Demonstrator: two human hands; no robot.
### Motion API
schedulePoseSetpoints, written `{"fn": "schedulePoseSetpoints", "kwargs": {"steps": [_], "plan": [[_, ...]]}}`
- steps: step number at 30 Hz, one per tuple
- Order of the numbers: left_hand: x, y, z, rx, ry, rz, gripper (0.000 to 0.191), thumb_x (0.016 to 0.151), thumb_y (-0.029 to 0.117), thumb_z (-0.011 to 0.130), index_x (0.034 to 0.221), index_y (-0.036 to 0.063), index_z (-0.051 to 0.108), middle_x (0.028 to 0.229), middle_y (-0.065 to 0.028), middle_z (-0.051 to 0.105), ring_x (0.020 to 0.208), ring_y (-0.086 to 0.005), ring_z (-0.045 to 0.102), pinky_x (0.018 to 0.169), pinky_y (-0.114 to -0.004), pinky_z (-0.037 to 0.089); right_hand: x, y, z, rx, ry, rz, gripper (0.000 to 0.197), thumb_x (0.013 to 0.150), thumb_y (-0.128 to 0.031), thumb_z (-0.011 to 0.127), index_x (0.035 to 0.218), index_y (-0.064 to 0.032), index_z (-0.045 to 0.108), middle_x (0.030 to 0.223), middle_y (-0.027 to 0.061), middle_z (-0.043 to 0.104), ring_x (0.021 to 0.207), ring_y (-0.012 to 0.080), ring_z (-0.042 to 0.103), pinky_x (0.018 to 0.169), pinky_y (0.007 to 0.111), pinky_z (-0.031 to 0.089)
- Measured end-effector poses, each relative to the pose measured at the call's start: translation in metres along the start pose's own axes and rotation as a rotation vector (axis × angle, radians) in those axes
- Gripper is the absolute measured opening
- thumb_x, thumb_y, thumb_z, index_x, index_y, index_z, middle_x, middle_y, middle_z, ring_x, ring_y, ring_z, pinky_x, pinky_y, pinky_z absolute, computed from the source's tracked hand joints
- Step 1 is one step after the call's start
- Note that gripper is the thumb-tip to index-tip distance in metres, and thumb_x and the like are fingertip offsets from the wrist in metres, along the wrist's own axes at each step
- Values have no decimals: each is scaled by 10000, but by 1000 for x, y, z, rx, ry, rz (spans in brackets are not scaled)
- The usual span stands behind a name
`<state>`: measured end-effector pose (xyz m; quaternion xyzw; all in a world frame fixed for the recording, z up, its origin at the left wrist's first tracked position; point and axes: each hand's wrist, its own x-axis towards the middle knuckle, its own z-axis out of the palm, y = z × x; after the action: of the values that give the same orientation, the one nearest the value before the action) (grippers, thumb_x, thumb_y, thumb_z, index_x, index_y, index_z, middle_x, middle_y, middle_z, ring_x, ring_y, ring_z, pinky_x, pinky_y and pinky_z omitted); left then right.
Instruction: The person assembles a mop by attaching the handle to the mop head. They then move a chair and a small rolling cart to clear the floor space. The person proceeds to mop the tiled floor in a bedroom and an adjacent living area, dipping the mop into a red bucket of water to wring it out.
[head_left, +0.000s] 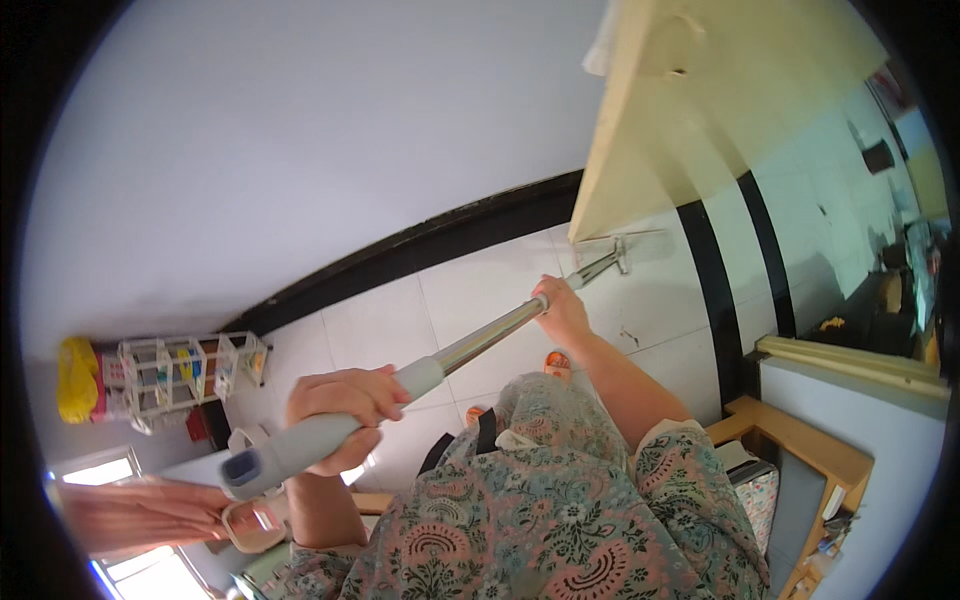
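Observation:
A long-handled floor mop (491, 335) runs slantwise across my front, with a grey plastic grip and a shiny metal pole. Around the thick grey grip at its upper end is my left hand (345, 416). My right hand (562, 311) grasps the pole lower down, close to its far end. The mop's wide, thin head (622, 255) lies on the white tiled floor (495, 292), by the bottom corner of a pale yellow door (645, 150). Pale motion blur makes the head's outline hard to tell.
A black baseboard (450, 240) follows the white wall up to the door. Dark threshold strips (709, 277) cross the doorway at right. A white rack (187, 375) of small items stands far left, near a pink curtain (142, 514). Wooden furniture (817, 435) is at lower right.

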<state>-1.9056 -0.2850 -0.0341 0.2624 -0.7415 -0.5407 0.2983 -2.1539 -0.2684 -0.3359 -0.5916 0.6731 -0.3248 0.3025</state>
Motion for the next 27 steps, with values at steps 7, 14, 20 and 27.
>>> {"fn": "schedulePoseSetpoints", "kwargs": {"steps": [7, 14, 20, 27], "plan": [[-158, 52, -49, -106, 418, -41, 72, 640, 37, 568, 613, -16, 528, 648, -152, 583, 661, -261, 613, 742, -387, 507, -63, -118, 91, 21, -286, -240, 181, 653, -172, 638, 753, -76, 522, 773, 131, 533, 820, 320, 515, 696, 418, 431], [-327, 82, -54, -51, 650, 33, 89, 677, 52, 595, 714, -6, 538, 730, -153, 605, 776, -297, 619, 814, -400, 469, -132, -210, 171, 90, -697, -450, 118, 688, -111, 609, 752, -49, 532, 735, 144, 529, 722, 333, 524, 773, 362, 444], [-389, 82, -65, -100, 818, 270, 236, 691, 32, 574, 895, 8, 458, 809, -124, 576, 817, -256, 583, 912, -427, 403, -136, -252, 236, 6, -802, -458, 237, 662, -103, 661, 836, -46, 511, 735, 90, 550, 684, 225, 541, 618, 318, 435], [-401, 86, -64, 13, 918, 276, 209, 718, -7, 576, 899, 19, 473, 740, -70, 538, 607, -145, 565, 565, -262, 457, -145, -252, 255, -68, -868, -386, 258, 686, -205, 667, 788, -32, 505, 698, 112, 552, 651, 233, 547, 596, 325, 433]]}}
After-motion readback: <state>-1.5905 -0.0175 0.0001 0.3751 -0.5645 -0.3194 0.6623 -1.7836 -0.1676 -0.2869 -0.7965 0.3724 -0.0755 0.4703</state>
